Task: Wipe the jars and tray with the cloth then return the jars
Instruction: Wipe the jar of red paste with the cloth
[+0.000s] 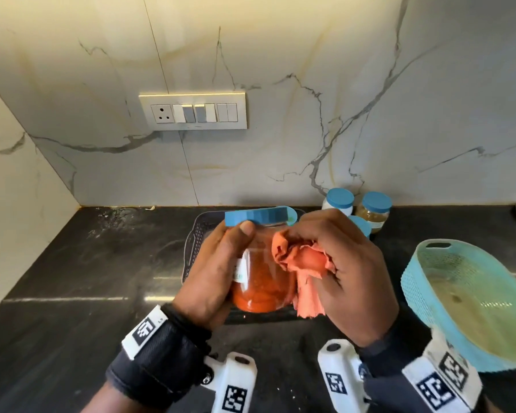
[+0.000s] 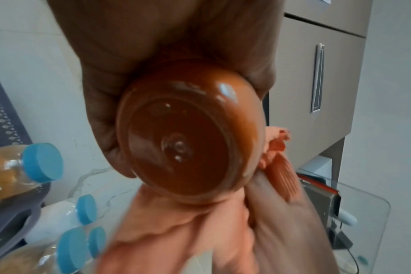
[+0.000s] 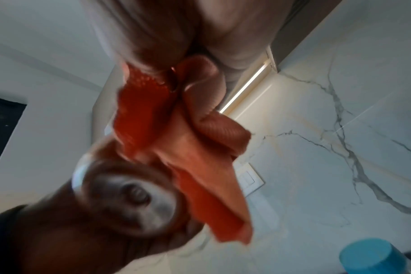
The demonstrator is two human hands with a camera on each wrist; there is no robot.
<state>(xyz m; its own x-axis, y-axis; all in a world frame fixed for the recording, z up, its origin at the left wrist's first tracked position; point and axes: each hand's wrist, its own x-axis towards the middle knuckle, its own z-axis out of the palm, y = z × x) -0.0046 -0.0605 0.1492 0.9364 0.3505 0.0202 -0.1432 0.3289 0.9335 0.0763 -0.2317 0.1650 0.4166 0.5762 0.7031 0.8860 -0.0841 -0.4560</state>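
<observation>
My left hand (image 1: 218,272) grips a clear jar (image 1: 259,281) of orange-red paste with a blue lid (image 1: 256,217), held up above the dark perforated tray (image 1: 192,242). The jar's round base (image 2: 183,140) fills the left wrist view. My right hand (image 1: 346,263) holds a bunched orange cloth (image 1: 298,263) against the jar's right side; in the right wrist view the cloth (image 3: 188,133) hangs over the blurred jar (image 3: 129,200). Several other blue-lidded jars (image 1: 373,211) stand on the counter behind the right hand.
A turquoise plastic basket (image 1: 471,299) sits at the right on the black stone counter (image 1: 87,278). A marble wall with a switch plate (image 1: 192,110) rises behind. A wall closes off the left corner.
</observation>
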